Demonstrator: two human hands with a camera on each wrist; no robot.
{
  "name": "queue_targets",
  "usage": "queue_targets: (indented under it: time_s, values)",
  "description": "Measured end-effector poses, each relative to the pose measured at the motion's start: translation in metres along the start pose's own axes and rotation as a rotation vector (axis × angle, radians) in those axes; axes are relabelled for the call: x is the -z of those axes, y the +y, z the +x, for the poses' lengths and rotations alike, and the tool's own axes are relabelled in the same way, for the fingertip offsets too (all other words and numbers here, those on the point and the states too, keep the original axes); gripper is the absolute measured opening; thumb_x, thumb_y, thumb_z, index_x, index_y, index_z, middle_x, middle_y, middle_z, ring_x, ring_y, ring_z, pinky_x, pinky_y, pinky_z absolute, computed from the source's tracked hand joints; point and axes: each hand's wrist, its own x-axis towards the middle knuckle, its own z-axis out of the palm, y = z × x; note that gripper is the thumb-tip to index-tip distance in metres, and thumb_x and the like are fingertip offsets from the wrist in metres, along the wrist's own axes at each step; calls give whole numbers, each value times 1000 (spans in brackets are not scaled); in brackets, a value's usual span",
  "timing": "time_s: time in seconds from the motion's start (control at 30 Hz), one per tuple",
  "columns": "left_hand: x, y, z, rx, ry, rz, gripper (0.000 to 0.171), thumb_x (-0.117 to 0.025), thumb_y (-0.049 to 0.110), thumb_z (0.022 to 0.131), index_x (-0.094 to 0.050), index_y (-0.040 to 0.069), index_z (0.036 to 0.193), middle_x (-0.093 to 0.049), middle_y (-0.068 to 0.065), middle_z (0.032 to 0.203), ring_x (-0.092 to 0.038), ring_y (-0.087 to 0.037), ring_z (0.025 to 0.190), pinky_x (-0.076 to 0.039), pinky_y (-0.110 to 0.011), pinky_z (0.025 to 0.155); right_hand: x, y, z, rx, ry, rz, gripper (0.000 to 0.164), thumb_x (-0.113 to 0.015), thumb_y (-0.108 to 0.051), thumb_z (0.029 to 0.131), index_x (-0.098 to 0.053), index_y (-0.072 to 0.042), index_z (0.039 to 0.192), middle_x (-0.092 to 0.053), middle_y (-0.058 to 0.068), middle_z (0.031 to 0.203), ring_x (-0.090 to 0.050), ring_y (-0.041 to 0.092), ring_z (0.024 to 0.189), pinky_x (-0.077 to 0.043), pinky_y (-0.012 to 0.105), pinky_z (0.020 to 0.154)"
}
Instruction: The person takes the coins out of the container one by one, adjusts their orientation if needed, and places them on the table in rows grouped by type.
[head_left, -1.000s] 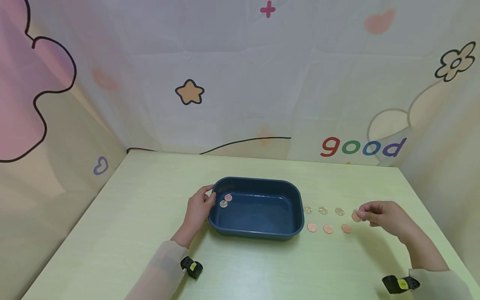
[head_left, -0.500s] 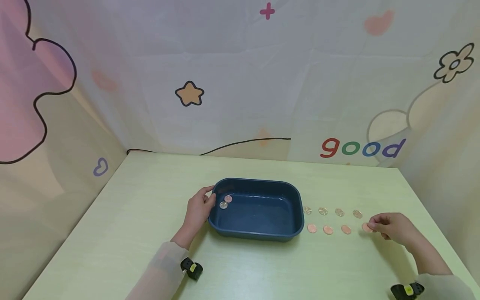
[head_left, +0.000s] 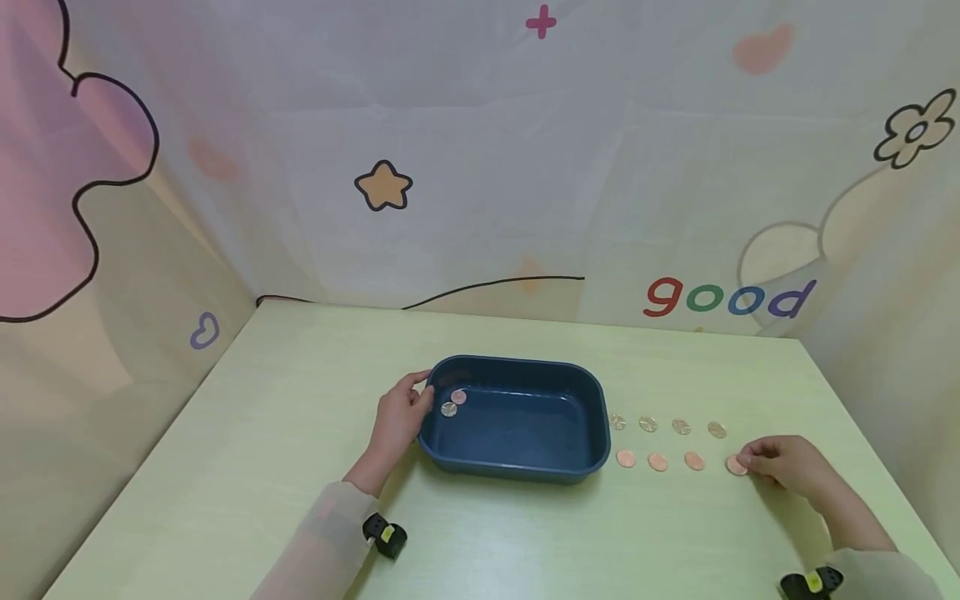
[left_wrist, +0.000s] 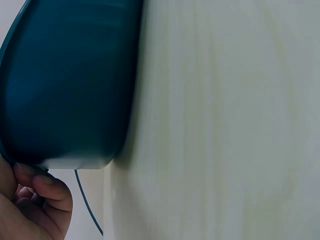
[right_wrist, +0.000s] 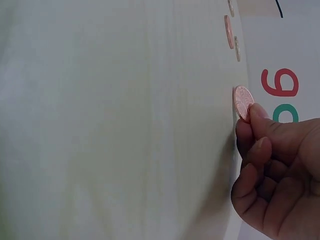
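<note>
A dark blue rectangular tray [head_left: 517, 479] stands on the table, and my left hand [head_left: 397, 421] grips its left rim, thumb over the edge. Inside, near that end, lie a copper coin [head_left: 458, 397] and a silver-coloured coin [head_left: 448, 409]. My right hand [head_left: 791, 467] pinches another copper coin [right_wrist: 243, 102] between thumb and fingertip, close over the table at the right end of the front row. That row holds more copper coins [head_left: 657, 462]. Behind it runs a row of pale gold coins [head_left: 681, 427], the leftmost right at the tray's side.
The light green table [head_left: 262, 417] reaches back to a patterned cloth [head_left: 480, 167] that hangs behind and at both sides. Black wrist cameras sit on the left sleeve [head_left: 322, 533] and the right sleeve [head_left: 885, 575].
My right hand has moved right and toward the front with the copper coin, from the back row's end down to the front row's end. The left hand stays on the tray.
</note>
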Motion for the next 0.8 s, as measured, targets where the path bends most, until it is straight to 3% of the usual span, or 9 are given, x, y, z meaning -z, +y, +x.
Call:
queue_targets:
  time_s: [0.4,0.8]
  values:
    - [1,3,1,6,0,4,39,-57,14,103,-60,0,139,-38,5,61,-36,-9,43,-31,-21,45,-2,0,5,22,25,-84,35,-69,-21,98,-67,14,103,-65,5,85,-49,14,77,-40,24,65]
    - [2,-1,2,6,3,4,39,-58,14,102,-60,0,139,-38,4,60,-36,-9,44,-31,-22,45,-5,-1,12,48,12,-126,30,-69,-18,96,-68,12,95,-61,2,77,-50,14,73,-40,26,65]
